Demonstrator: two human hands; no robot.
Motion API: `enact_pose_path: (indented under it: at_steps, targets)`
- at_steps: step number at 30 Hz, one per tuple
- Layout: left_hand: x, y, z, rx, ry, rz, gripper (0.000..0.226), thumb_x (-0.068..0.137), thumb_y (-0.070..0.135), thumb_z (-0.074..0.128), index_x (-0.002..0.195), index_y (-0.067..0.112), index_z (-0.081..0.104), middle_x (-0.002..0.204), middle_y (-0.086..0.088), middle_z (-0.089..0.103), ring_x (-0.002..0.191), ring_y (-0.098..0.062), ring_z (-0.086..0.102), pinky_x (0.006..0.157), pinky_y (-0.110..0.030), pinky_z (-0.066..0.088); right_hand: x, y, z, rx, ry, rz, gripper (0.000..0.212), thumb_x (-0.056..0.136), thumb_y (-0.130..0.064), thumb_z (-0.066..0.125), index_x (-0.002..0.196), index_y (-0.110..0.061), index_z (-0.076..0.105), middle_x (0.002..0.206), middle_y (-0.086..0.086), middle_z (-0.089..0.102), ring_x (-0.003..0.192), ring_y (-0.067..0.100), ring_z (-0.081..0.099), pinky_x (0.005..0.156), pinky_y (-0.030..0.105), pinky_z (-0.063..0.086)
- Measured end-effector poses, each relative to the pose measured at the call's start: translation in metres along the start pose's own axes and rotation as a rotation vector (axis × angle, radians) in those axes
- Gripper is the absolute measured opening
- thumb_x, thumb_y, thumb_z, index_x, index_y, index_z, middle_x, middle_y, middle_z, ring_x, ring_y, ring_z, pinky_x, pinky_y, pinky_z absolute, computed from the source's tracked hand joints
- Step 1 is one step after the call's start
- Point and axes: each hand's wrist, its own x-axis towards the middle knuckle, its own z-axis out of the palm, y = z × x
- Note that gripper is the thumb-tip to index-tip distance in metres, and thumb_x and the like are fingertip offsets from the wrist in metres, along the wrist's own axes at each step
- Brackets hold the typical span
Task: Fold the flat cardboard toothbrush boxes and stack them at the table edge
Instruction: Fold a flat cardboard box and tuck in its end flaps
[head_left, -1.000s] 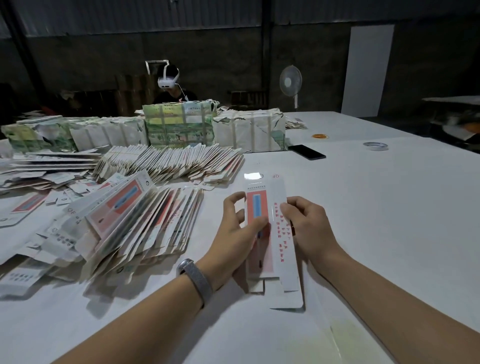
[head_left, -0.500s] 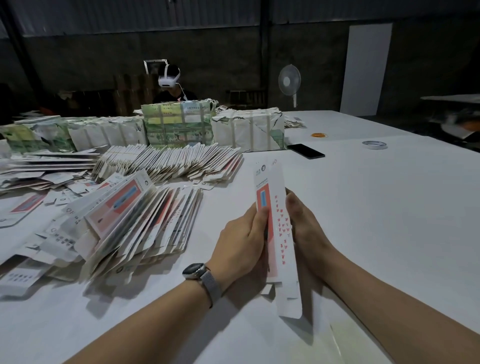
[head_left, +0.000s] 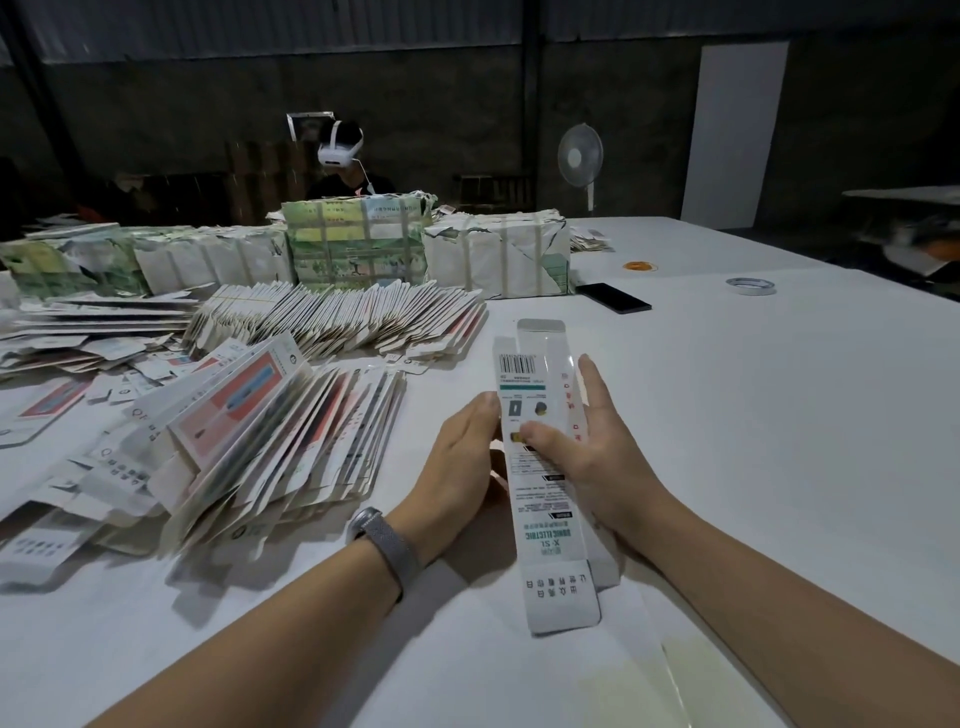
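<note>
Head view: one toothbrush box (head_left: 540, 467) half-formed between my hands, many flats yet to fold.

My right hand (head_left: 592, 457) grasps the box, thumb pressed on its printed back panel and fingers (head_left: 592, 384) stretched along the far side toward 12 o'clock. My left hand (head_left: 462, 457) lies against the left edge with straight fingers, steadying rather than clamping. The box hangs just above the table (head_left: 753, 441), long axis running 12 to 6, both end flaps untucked, so I judge this one only partly squared up. Out at 9 to 10 o'clock leans a fanned pile of flat boxes (head_left: 260, 447), a second row (head_left: 337, 322) beyond at 11, and wrapped bundles (head_left: 358, 239) behind that. Whether either pile is finished work I cannot tell; no stack shows at the near edge.
</note>
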Motion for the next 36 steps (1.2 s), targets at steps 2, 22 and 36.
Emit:
enact_pose_path:
  at_steps: [2,22,36]
  targets:
    - [-0.002,0.002,0.001,-0.052,-0.006,0.011,0.040,0.112,0.028,0.029,0.115,0.023,0.068,0.108,0.003,0.077,0.094,-0.017,0.074,0.072,-0.026,0.060,0.000,-0.001,0.000,-0.010,-0.035,-0.015,0.071,0.091,-0.021,0.071,0.150,-0.025,0.031,0.120,0.003,0.070,0.099,0.022,0.072,0.083,0.044,0.060]
    - [0.000,-0.002,0.006,-0.144,-0.062,-0.055,0.039,0.110,0.036,0.031,0.120,0.024,0.066,0.105,0.002,0.078,0.096,-0.016,0.075,0.075,-0.022,0.057,-0.001,-0.001,0.005,0.121,-0.139,-0.042,0.045,0.091,-0.031,0.058,0.132,-0.039,0.044,0.111,-0.009,0.072,0.099,0.015,0.072,0.075,0.023,0.057]
    - [0.002,-0.008,0.007,-0.246,-0.038,-0.102,0.041,0.104,0.046,0.044,0.119,0.010,0.056,0.089,-0.006,0.071,0.077,-0.023,0.067,0.067,-0.033,0.054,0.002,-0.004,-0.002,0.064,-0.088,0.026,0.027,0.105,-0.019,0.047,0.125,-0.022,0.064,0.098,0.006,0.076,0.081,0.021,0.073,0.070,0.034,0.057]
